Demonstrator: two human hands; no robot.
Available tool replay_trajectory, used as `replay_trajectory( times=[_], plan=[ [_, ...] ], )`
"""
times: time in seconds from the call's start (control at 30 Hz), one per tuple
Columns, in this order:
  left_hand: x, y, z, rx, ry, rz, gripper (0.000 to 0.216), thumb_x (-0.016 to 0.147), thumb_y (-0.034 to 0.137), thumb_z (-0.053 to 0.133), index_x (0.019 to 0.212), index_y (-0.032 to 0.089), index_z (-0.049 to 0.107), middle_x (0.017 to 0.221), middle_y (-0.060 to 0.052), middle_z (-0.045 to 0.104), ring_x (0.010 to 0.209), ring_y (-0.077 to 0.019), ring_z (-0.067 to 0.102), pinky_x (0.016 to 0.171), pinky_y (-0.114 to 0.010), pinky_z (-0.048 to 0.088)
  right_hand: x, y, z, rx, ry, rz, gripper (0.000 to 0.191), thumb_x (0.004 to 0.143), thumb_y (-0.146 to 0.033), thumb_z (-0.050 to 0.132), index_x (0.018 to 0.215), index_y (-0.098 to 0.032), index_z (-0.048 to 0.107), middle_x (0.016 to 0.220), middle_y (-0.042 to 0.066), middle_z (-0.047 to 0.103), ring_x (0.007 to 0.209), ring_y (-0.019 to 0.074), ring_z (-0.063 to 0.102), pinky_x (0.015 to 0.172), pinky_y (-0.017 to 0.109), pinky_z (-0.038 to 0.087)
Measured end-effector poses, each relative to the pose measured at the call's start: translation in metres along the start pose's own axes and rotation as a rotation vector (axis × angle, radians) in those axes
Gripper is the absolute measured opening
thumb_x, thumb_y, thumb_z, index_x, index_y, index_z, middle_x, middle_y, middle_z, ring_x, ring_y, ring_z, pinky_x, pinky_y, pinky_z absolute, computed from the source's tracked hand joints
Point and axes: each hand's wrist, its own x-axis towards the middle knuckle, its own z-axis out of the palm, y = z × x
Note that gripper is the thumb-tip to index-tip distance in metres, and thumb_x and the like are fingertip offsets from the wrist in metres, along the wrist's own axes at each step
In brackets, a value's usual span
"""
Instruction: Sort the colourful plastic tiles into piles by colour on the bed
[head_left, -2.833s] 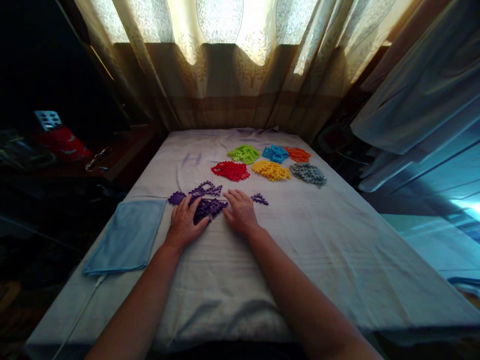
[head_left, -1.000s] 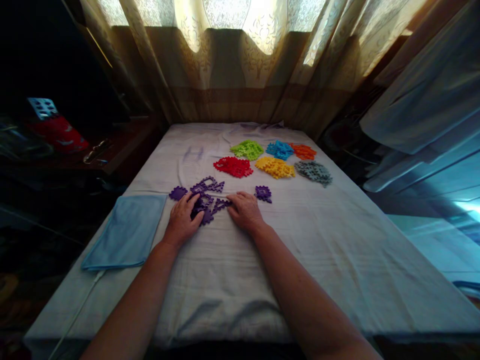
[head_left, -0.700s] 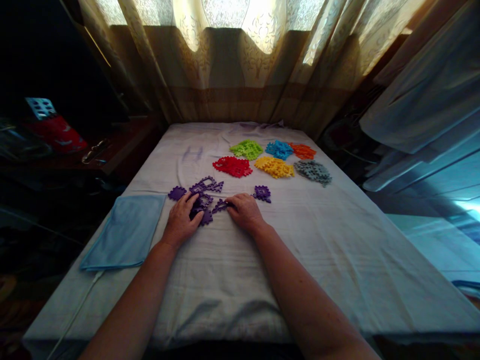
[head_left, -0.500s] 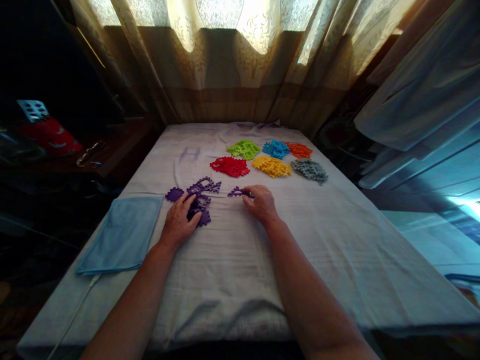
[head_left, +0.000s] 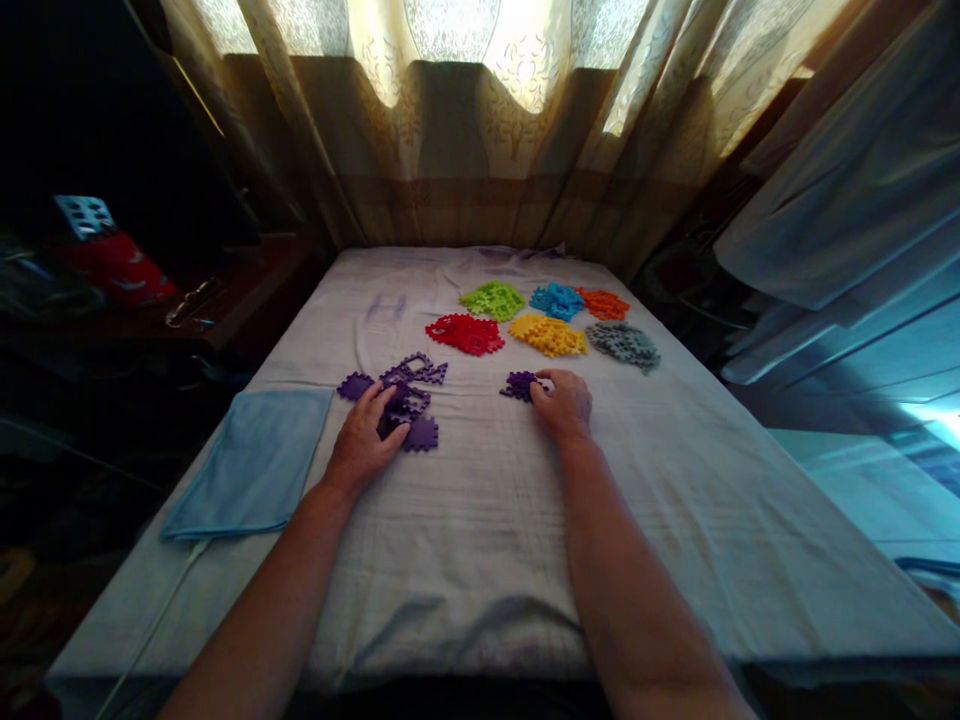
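Several purple interlocking plastic tiles point(head_left: 421, 433), with toothed edges, lie in a loose heap left of the table's middle. My left hand point(head_left: 364, 437) rests on this heap, fingers spread apart and partly covering the tiles. To the right, a smaller purple cluster of tiles point(head_left: 519, 386) lies on the cloth. At its right side my right hand point(head_left: 562, 402) is closed, with thumb and fingers pinching a purple tile there. The fingers hide part of that tile.
Beyond my hands lie piles of tiles: red point(head_left: 465, 334), yellow point(head_left: 548, 336), grey point(head_left: 624, 344), green point(head_left: 492, 300), blue point(head_left: 556, 300) and orange point(head_left: 604, 304). A folded blue cloth point(head_left: 251, 465) with a white cord point(head_left: 154, 625) lies at the left edge.
My right hand has moved right with the purple tile, and a small purple cluster now shows at its fingertips. My left hand stays on the heap, where the lower tile has shifted slightly right.
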Motion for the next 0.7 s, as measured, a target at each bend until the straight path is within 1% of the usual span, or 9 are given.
replay_trajectory(
  times=[0.07,0.17,0.23,0.3,0.33,0.4,0.47,0.5,0.7],
  plan=[
    [0.000,0.001,-0.001,-0.017,-0.001,0.014,0.057,0.083,0.041,0.060,0.136,0.020,0.052,0.146,-0.013,0.049,0.133,-0.0280,0.050,0.113,-0.046,0.041,-0.003,-0.012,-0.002,0.027,0.005,-0.066,0.024,0.083,-0.025,0.055,0.098,-0.018,0.072,0.104,0.012,0.070,0.103,0.0281,0.057,0.093,0.041,0.042],
    [0.000,0.002,-0.002,-0.031,-0.011,0.027,0.055,0.084,0.040,0.060,0.136,0.021,0.052,0.146,-0.012,0.049,0.133,-0.0275,0.049,0.113,-0.046,0.041,-0.015,-0.038,0.000,0.094,-0.030,-0.230,0.021,0.087,-0.024,0.053,0.096,-0.019,0.072,0.105,0.010,0.070,0.104,0.0253,0.058,0.096,0.039,0.041],
    [0.000,0.003,-0.002,-0.029,-0.008,0.033,0.055,0.085,0.040,0.060,0.135,0.022,0.052,0.145,-0.011,0.050,0.133,-0.0275,0.049,0.113,-0.046,0.041,-0.026,-0.056,0.003,0.136,-0.116,-0.373,0.019,0.089,-0.028,0.056,0.096,-0.020,0.072,0.103,0.009,0.071,0.104,0.0235,0.059,0.098,0.038,0.040],
    [0.000,0.004,-0.002,-0.027,-0.002,0.035,0.054,0.085,0.041,0.059,0.135,0.022,0.052,0.145,-0.011,0.050,0.133,-0.0274,0.050,0.112,-0.046,0.042,-0.038,-0.071,0.007,0.163,-0.242,-0.527,0.020,0.087,-0.035,0.062,0.099,-0.022,0.072,0.104,0.008,0.071,0.105,0.0227,0.059,0.099,0.038,0.040],
    [0.000,0.004,-0.002,-0.026,0.000,0.035,0.053,0.085,0.042,0.059,0.134,0.022,0.053,0.144,-0.011,0.051,0.133,-0.0273,0.050,0.112,-0.046,0.042,-0.043,-0.076,0.009,0.166,-0.303,-0.591,0.025,0.085,-0.040,0.066,0.102,-0.022,0.072,0.107,0.008,0.070,0.107,0.0230,0.058,0.100,0.039,0.040],
    [0.000,0.005,-0.002,-0.026,0.006,0.031,0.052,0.085,0.041,0.059,0.133,0.022,0.054,0.143,-0.011,0.051,0.132,-0.0271,0.051,0.112,-0.045,0.043,-0.052,-0.083,0.011,0.150,-0.394,-0.674,0.042,0.078,-0.050,0.073,0.110,-0.022,0.070,0.117,0.010,0.067,0.115,0.0256,0.055,0.103,0.042,0.038],
    [0.000,0.005,-0.002,-0.025,0.015,0.024,0.051,0.085,0.041,0.059,0.133,0.022,0.054,0.143,-0.011,0.051,0.131,-0.0269,0.051,0.111,-0.045,0.043,-0.057,-0.086,0.013,0.121,-0.444,-0.708,0.056,0.072,-0.056,0.076,0.116,-0.023,0.067,0.128,0.011,0.062,0.124,0.0290,0.049,0.105,0.046,0.036],
    [0.000,0.005,-0.002,-0.024,0.019,0.022,0.051,0.085,0.040,0.059,0.133,0.022,0.054,0.143,-0.011,0.051,0.131,-0.0269,0.052,0.111,-0.044,0.043,-0.059,-0.086,0.013,0.110,-0.460,-0.713,0.059,0.070,-0.057,0.077,0.117,-0.023,0.066,0.131,0.012,0.060,0.127,0.0300,0.047,0.106,0.048,0.036],
    [0.000,0.006,-0.002,-0.020,0.039,0.016,0.049,0.086,0.040,0.058,0.132,0.023,0.055,0.142,-0.010,0.053,0.130,-0.0265,0.053,0.110,-0.044,0.044,-0.054,-0.083,0.010,0.111,-0.513,-0.670,0.050,0.071,-0.046,0.079,0.113,-0.023,0.067,0.132,0.012,0.059,0.132,0.0304,0.045,0.107,0.049,0.036]
  ],
)
